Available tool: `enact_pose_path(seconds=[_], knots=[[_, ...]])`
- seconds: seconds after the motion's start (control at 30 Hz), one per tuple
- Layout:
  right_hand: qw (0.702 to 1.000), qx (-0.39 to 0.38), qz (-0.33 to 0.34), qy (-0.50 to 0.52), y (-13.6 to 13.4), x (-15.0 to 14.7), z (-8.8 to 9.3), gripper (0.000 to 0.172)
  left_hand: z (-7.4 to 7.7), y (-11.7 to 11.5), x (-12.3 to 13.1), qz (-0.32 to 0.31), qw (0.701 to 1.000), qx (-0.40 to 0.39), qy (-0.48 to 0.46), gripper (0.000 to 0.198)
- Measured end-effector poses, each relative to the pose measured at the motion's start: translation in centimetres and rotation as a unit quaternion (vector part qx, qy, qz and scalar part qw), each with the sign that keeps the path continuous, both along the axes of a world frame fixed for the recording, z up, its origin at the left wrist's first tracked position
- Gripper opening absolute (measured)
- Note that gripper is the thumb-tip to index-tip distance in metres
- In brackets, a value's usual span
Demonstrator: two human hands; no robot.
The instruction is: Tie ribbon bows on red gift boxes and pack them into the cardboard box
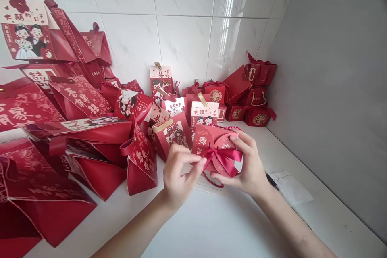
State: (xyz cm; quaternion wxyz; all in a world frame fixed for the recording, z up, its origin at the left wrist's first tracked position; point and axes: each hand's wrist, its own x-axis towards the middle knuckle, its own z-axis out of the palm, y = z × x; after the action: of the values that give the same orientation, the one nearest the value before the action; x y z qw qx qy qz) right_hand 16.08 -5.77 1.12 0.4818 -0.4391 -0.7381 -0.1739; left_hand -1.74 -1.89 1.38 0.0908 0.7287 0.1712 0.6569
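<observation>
I hold a small red gift box [211, 142] with gold characters above the white counter [211, 225]. A red satin ribbon bow [224, 157] sits on its front, and a thin red cord handle loops below it. My right hand [248, 165] cups the box from the right, fingers curled round its side and top. My left hand [179, 174] is closed in a pinch on the left tail of the bow.
Many red paper gift bags and boxes crowd the left side [75, 100] and the back along the tiled wall. More small red boxes [255, 88] are stacked in the far right corner. A white paper slip [292, 187] and a dark pen lie right of my wrist.
</observation>
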Motion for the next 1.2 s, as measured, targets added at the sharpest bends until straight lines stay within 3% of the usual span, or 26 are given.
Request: enact_pose_path(seconds=[0.07, 0.13, 0.4, 0.8, 1.03, 1.2], knots=[[1.0, -0.002, 0.0, 0.006, 0.0, -0.1, 0.0, 0.081, 0.1, -0.1, -0.2, 0.0, 0.994, 0.096, 0.044, 0.015], [1.0, -0.001, 0.008, 0.006, 0.0, -0.2, 0.0, 0.08, 0.1, -0.3, -0.3, -0.008, 0.987, 0.142, 0.079, 0.015], [0.996, 0.054, 0.07, 0.025, 0.1, -0.1, -0.2, 0.08, 1.0, -1.3, -0.6, 0.001, 0.971, 0.206, 0.119, 0.017], [0.993, 0.048, 0.095, 0.045, -0.1, -0.1, -0.5, 0.082, 1.2, -1.8, -0.9, -0.024, 0.974, 0.187, 0.124, 0.018], [0.994, 0.054, 0.085, 0.047, -0.1, -0.3, -0.4, 0.083, 0.3, -2.1, -1.1, -0.048, 0.984, 0.101, 0.136, 0.021], [0.995, 0.051, 0.08, 0.044, -0.1, -0.2, -0.4, 0.082, 0.8, -1.8, -1.1, -0.025, 0.976, 0.166, 0.136, 0.018]])
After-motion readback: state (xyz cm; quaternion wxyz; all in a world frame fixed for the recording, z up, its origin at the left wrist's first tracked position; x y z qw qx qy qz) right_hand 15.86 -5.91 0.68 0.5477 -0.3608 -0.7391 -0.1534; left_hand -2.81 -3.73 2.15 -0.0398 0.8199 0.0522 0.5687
